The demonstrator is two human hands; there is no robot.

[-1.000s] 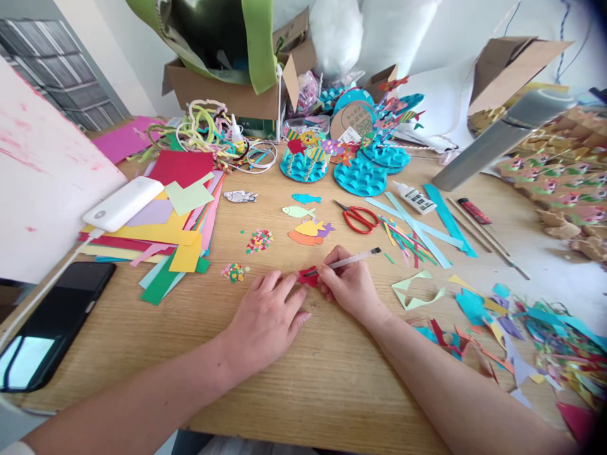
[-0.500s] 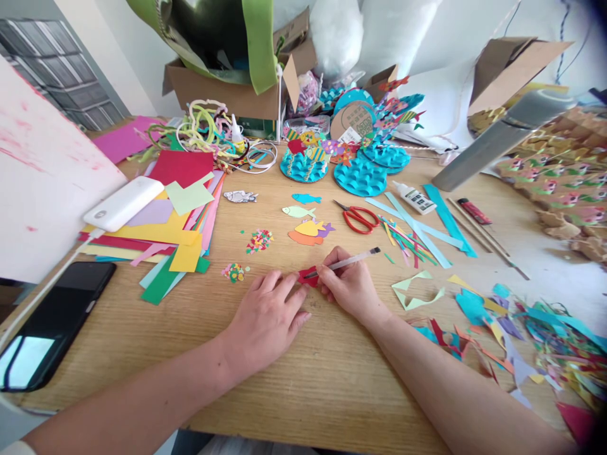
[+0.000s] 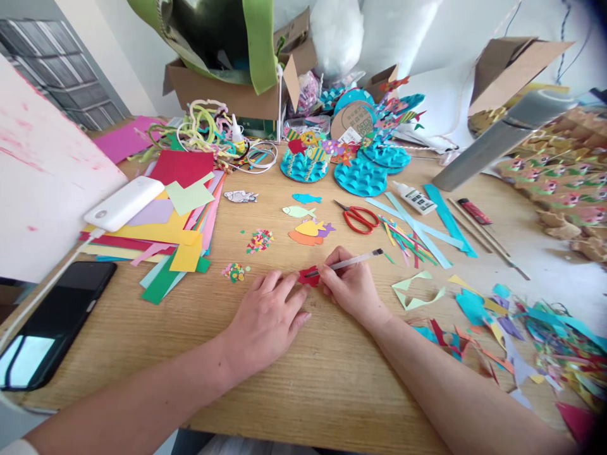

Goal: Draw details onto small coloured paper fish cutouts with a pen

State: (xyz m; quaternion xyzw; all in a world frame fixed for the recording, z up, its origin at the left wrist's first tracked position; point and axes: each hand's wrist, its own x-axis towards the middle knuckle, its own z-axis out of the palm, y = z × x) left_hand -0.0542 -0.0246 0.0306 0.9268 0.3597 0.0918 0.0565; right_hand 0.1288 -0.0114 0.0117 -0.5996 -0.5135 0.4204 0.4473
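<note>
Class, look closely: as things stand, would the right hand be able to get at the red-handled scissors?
Probably yes. The scissors lie in the open beyond the right hand, with bare table between; but that hand's grip is full with the pen.

Bright, even daylight fills the scene, brightest at the upper right where white surfaces wash out. Shadows are soft. Centre sharp; edges curve and blur slightly.

Head camera looks forward and down, close over the wooden table [image 3: 303, 379].
</note>
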